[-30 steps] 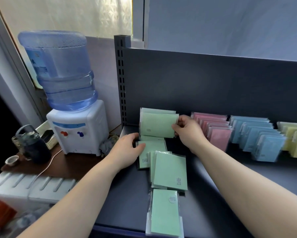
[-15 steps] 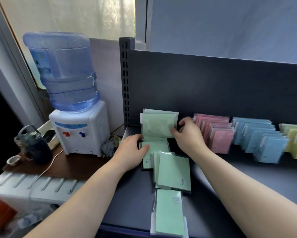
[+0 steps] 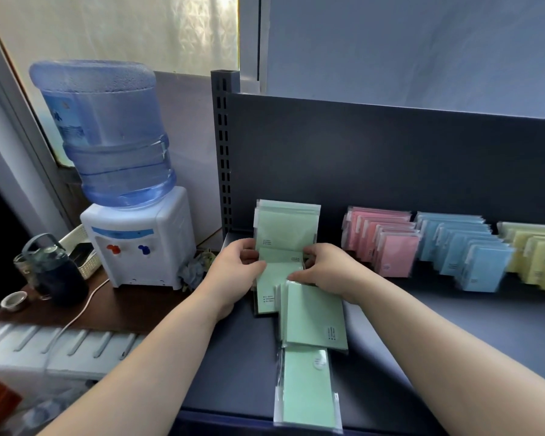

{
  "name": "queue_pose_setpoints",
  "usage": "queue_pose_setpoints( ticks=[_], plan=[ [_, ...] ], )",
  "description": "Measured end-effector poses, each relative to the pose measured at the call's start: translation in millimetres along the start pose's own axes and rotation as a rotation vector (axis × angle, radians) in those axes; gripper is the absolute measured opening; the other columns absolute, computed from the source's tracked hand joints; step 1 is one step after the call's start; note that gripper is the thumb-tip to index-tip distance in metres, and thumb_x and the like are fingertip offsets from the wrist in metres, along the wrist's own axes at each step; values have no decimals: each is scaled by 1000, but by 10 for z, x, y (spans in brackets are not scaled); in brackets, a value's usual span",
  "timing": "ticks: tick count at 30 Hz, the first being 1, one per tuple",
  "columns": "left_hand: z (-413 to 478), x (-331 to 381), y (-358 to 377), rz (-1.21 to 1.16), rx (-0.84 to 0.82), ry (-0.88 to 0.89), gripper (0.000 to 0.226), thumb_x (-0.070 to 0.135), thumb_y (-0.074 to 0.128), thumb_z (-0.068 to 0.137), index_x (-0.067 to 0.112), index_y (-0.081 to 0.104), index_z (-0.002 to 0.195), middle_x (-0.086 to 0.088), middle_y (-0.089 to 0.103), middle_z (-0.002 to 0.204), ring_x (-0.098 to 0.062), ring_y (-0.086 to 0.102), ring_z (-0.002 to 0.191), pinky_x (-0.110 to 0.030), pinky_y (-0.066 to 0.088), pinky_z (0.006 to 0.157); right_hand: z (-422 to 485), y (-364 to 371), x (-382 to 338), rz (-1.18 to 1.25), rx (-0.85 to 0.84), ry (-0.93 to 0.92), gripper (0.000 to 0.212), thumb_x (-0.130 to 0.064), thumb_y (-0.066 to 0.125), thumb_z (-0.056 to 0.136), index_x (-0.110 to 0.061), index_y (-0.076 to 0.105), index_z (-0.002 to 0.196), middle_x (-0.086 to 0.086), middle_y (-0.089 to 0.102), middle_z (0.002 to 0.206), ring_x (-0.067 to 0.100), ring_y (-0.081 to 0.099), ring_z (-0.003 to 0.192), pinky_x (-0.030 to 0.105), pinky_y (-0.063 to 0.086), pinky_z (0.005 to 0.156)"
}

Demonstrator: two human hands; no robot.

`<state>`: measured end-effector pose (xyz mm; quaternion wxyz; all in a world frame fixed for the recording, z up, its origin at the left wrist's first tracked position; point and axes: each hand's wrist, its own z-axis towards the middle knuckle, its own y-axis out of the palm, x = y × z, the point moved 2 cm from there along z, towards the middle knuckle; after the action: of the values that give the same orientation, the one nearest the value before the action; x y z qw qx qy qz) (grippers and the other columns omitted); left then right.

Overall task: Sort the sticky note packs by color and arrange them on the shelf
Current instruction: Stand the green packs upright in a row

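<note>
The left hand (image 3: 233,272) curls its fingers round the left end of a green pack (image 3: 280,255), thumb on the front face. The right hand (image 3: 331,273) grips the right end of the same pack the same way. The pack is held lengthwise between them, just above the shelf (image 3: 422,341) at its far left. It carries small dark print near its right end, too small to read.

Just behind it, standing green packs (image 3: 285,223) lean against the dark back panel (image 3: 375,158). Below the hands a flat green pack (image 3: 269,291) lies on the shelf, with a few lines of print at its lower left that are not legible. A larger green pack (image 3: 315,316) overlaps it on the near right, with print at its lower right corner. Nearest the front edge lies another green pack (image 3: 305,391) with a round white sticker whose text is unreadable.

To the right along the back panel stand a pink row (image 3: 390,247), a blue row (image 3: 472,256) and a yellow row (image 3: 538,259).

Left of the shelf, a white water dispenser (image 3: 139,243) carries a blue bottle (image 3: 107,136); its label is too blurred to read. A dark kettle (image 3: 57,275) and a small cup (image 3: 13,300) sit further left.
</note>
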<state>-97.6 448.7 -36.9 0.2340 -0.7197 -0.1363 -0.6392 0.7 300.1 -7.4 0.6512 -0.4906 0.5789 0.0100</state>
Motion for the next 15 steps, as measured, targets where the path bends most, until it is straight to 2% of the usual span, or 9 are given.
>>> queue_pose_setpoints(
  ticks=[2, 5, 7, 10, 11, 13, 15],
  plan=[
    [-5, 16, 34, -102, 10, 12, 44, -6, 55, 89, 18, 45, 125, -6, 60, 99, -11, 60, 85, -12, 50, 64, 3, 5, 16, 54, 7, 16, 42, -20, 79, 74, -14, 59, 111, -10, 63, 80, 2, 61, 67, 15, 46, 55],
    [28, -11, 47, -204, 61, 44, 57, -8, 51, 90, 17, 35, 139, -6, 55, 93, -14, 56, 82, -20, 47, 71, 4, -15, 41, 88, 46, 35, 59, -23, 82, 70, -18, 45, 117, -4, 63, 98, 12, 64, 85, 24, 52, 67],
    [62, -8, 44, -293, 98, 39, 56, -8, 49, 91, 18, 35, 138, -5, 54, 89, -16, 55, 79, -27, 45, 74, 3, -27, 53, 110, 74, 25, 60, -23, 82, 71, -18, 43, 117, -5, 61, 98, 12, 63, 83, 24, 52, 66],
    [64, 34, 61, -331, 107, 53, 52, -7, 47, 92, 21, 36, 134, -5, 56, 92, -15, 54, 77, -25, 45, 70, 23, -63, 60, 117, 184, -36, 52, -22, 78, 76, -19, 43, 114, -6, 58, 102, 9, 60, 82, 23, 49, 63],
    [69, 30, 67, -302, 99, 67, 51, -6, 47, 92, 19, 37, 135, -5, 56, 96, -14, 55, 81, -24, 46, 72, 39, -88, 58, 87, 243, -73, 48, -22, 76, 78, -19, 43, 113, -6, 56, 106, 11, 58, 87, 24, 46, 65],
    [76, 11, 86, -178, 96, 100, 49, -4, 48, 92, 16, 39, 136, -3, 57, 105, -15, 57, 96, -28, 47, 88, 80, -138, 53, 20, 333, -148, 41, -20, 72, 81, -20, 42, 110, -5, 53, 107, 14, 55, 96, 24, 40, 73],
    [61, 13, 93, -10, 118, 134, 46, 8, 56, 88, 22, 44, 130, 0, 57, 112, -16, 56, 110, -33, 44, 100, 114, -158, 45, -34, 349, -195, 36, -18, 69, 85, -21, 41, 107, -4, 53, 107, 16, 53, 99, 25, 38, 77]
  ],
)
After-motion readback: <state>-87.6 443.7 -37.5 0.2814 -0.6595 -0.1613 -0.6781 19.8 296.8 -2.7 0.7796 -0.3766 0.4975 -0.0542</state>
